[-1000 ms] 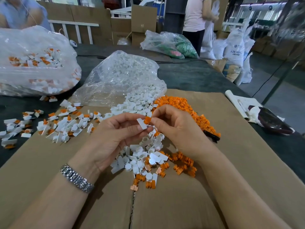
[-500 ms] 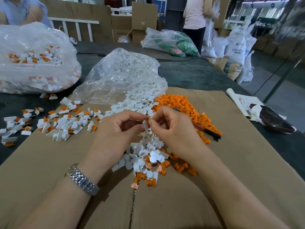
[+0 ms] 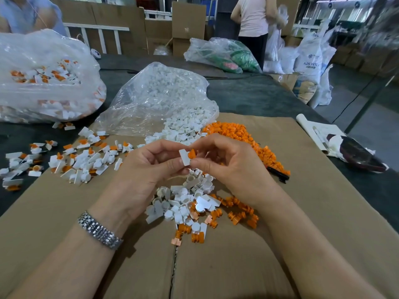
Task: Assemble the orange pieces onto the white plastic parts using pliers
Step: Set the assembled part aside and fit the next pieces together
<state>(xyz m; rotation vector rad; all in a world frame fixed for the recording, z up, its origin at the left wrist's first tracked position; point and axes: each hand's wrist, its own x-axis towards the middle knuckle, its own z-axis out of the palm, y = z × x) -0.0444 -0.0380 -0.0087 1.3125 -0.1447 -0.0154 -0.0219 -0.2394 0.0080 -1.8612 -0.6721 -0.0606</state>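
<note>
Fingers of the left hand (image 3: pixel 149 167) pinch a white part (image 3: pixel 184 157) above the surface; the right hand (image 3: pixel 228 167) pinches an orange piece (image 3: pixel 192 154) against its right side.

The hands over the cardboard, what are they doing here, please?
A person is fitting parts together by hand. The left hand pinches a small white plastic part, and the right hand presses a small orange piece against it. Loose white and orange pieces lie below on the brown cardboard sheet. The black-handled pliers lie unused beside the orange pile.
</note>
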